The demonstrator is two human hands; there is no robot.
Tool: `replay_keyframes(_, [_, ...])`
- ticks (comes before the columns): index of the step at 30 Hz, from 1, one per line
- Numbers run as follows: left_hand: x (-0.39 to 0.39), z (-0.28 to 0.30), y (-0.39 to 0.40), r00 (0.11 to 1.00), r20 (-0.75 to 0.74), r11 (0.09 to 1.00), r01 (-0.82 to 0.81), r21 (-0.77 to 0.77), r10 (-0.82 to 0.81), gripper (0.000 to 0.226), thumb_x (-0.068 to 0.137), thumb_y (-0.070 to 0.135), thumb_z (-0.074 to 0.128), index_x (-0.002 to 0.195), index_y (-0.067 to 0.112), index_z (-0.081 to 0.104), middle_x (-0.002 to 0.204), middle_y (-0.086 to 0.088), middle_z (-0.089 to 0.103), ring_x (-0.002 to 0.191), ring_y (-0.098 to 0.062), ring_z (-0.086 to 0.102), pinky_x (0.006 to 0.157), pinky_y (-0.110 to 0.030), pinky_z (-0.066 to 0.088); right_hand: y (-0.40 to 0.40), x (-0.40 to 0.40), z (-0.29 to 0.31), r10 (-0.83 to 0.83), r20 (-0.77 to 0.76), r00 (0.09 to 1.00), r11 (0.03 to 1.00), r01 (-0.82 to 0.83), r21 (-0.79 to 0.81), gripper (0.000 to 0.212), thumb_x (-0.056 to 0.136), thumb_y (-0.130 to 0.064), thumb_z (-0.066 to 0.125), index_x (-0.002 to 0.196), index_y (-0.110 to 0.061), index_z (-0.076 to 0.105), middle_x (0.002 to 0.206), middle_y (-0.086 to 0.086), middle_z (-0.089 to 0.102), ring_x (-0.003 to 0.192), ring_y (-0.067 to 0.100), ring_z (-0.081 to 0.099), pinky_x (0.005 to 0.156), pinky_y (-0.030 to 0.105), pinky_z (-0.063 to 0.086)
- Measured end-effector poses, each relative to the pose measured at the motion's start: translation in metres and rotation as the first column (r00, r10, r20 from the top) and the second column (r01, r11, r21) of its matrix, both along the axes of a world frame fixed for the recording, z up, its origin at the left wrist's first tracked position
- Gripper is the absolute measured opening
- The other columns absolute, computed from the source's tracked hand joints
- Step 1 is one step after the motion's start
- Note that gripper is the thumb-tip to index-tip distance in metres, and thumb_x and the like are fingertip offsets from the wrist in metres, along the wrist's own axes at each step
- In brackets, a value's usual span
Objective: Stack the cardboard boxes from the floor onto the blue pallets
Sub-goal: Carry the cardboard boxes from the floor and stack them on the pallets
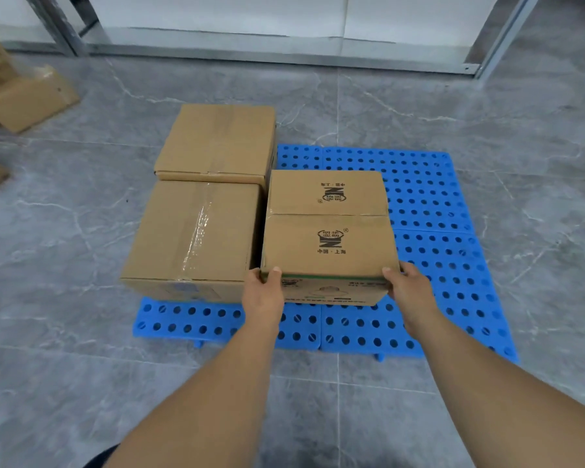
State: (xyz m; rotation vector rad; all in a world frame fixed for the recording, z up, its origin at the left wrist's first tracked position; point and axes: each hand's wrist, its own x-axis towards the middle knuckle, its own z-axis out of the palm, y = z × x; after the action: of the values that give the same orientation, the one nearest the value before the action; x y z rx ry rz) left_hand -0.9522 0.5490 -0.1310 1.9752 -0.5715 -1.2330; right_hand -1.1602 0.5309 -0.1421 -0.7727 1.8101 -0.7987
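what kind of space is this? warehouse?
Probably a stockroom or small warehouse: blue perforated pallets on a grey tiled floor, taped cardboard boxes stacked on them, and a metal rack frame along the far wall.

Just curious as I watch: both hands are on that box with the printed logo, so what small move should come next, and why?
Probably let go and draw both hands back. The printed box looks set down on the blue pallets, close beside the taped box; the left hand and right hand grip its near corners. More boxes on the floor wait at left.
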Motion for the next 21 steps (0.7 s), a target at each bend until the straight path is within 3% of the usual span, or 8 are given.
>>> replay_keyframes(4, [0.003,-0.005,0.005,0.999,0.0,0.999,0.036,0.02,-0.036,0.055,0.095,0.028,0.045,0.146,0.018,0.027,0.145,-0.005,0.04,0.129,-0.026,0.04,0.108,-0.043,0.034,0.0,0.006,-0.003,0.034,-0.019,0.999,0.999,-0.034,0.005,0.037,0.096,-0.022,0.047,0.131,-0.012,0.048,0.113,0.003,0.053,0.098,0.021,0.052,0.08,0.035,0.041])
replay_keyframes(9, [0.006,-0.003,0.006,0.999,-0.022,0.999,0.039,0.026,-0.039,0.052,0.095,0.029,0.044,0.144,0.017,0.031,0.143,-0.005,0.041,0.128,-0.025,0.04,0.109,-0.044,0.033,-0.002,0.011,0.0,0.033,-0.053,0.998,0.999,-0.033,0.007,0.032,0.096,-0.022,0.045,0.126,-0.014,0.05,0.091,-0.002,0.053,0.069,0.013,0.045,0.058,0.028,0.038])
replay_keyframes(12, [0.01,-0.002,0.005,0.999,-0.039,0.999,0.028,0.04,-0.026,0.048,0.095,0.03,0.044,0.14,0.015,0.038,0.139,-0.012,0.046,0.125,-0.03,0.044,0.106,-0.046,0.037,0.001,0.011,0.001,0.032,-0.055,0.998,0.999,-0.032,0.012,0.031,0.096,-0.021,0.045,0.125,-0.013,0.05,0.087,-0.003,0.051,0.067,0.012,0.043,0.059,0.029,0.037])
replay_keyframes(14, [0.012,-0.003,0.008,0.999,-0.039,0.999,0.029,0.045,-0.027,0.046,0.094,0.029,0.044,0.136,0.012,0.042,0.133,-0.019,0.05,0.114,-0.032,0.054,0.095,-0.044,0.047,0.004,0.01,0.001,0.04,-0.054,0.998,0.999,-0.039,0.015,0.032,0.096,-0.02,0.046,0.127,-0.012,0.049,0.087,-0.003,0.05,0.068,0.011,0.043,0.067,0.032,0.038])
replay_keyframes(15, [0.013,-0.004,0.01,0.999,-0.043,0.999,0.028,0.04,-0.026,0.044,0.094,0.027,0.044,0.135,0.012,0.044,0.122,-0.019,0.057,0.095,-0.026,0.061,0.078,-0.039,0.053,0.006,0.009,0.001,0.046,-0.056,0.997,0.999,-0.045,0.018,0.033,0.096,-0.02,0.046,0.127,-0.011,0.049,0.087,-0.003,0.049,0.068,0.01,0.043,0.068,0.032,0.038])
replay_keyframes(17, [0.016,-0.006,0.013,0.998,-0.057,0.999,0.013,0.03,-0.011,0.039,0.092,0.019,0.043,0.13,0.012,0.048,0.08,-0.008,0.059,0.056,-0.011,0.045,0.048,-0.025,0.038,0.009,0.009,0.001,0.059,-0.056,0.997,0.998,-0.059,0.017,0.032,0.096,-0.02,0.046,0.126,-0.011,0.049,0.085,-0.003,0.049,0.066,0.01,0.042,0.062,0.028,0.037])
replay_keyframes(19, [0.018,-0.009,0.014,0.997,-0.072,0.999,0.001,0.049,0.003,0.037,0.091,0.012,0.041,0.127,0.012,0.05,0.064,0.001,0.045,0.05,-0.009,0.033,0.044,-0.021,0.027,0.011,0.009,0.0,0.061,-0.052,0.997,0.998,-0.06,0.015,0.031,0.095,-0.019,0.046,0.125,-0.011,0.05,0.082,-0.003,0.047,0.064,0.01,0.041,0.056,0.025,0.034])
replay_keyframes(21, [0.018,-0.008,0.016,0.997,-0.069,0.998,-0.021,0.056,0.025,0.039,0.09,0.01,0.04,0.129,0.009,0.048,0.074,-0.008,0.054,0.052,-0.01,0.035,0.045,-0.022,0.028,0.011,0.01,0.001,0.069,-0.041,0.997,0.997,-0.068,0.023,0.032,0.096,-0.019,0.047,0.127,-0.012,0.049,0.081,-0.003,0.046,0.063,0.01,0.04,0.055,0.025,0.032])
